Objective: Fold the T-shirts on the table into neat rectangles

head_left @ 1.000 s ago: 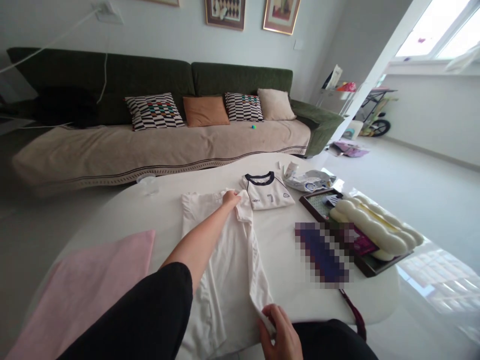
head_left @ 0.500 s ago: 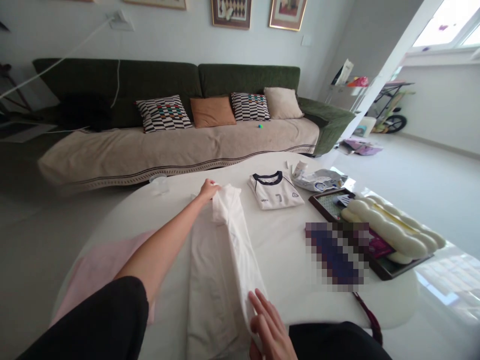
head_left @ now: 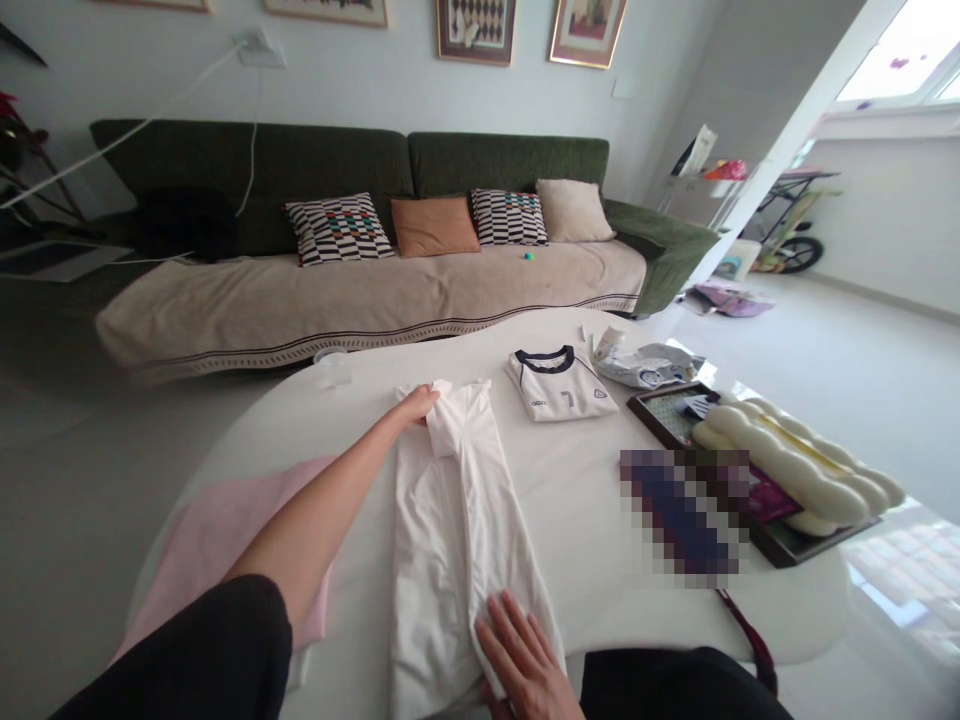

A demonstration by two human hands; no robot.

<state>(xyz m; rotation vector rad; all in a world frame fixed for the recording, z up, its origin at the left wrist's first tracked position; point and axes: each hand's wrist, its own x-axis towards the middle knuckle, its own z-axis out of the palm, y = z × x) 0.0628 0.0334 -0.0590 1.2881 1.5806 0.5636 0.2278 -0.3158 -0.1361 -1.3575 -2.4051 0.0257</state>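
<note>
A white garment (head_left: 457, 510) lies lengthwise on the round white table (head_left: 600, 500), folded into a narrow strip. My left hand (head_left: 417, 406) reaches to its far end and pinches the cloth at the top. Near the table's front edge, my right hand (head_left: 521, 662) lies flat with fingers spread on the garment's near end. A folded white jersey with a dark collar (head_left: 561, 384) rests further back to the right. A pink cloth (head_left: 217, 530) lies at the left under my left arm.
A dark tray (head_left: 757, 520) with a cream cushion-like object (head_left: 795, 462) sits at the table's right. Crumpled packaging (head_left: 645, 364) lies behind the jersey, and a clear glass (head_left: 332, 366) stands at the far edge. A green sofa (head_left: 375, 200) with cushions stands behind.
My left hand carried the garment's right side over to the left, narrowing it into a strip. My right hand let go of the hem and now lies flat on the cloth.
</note>
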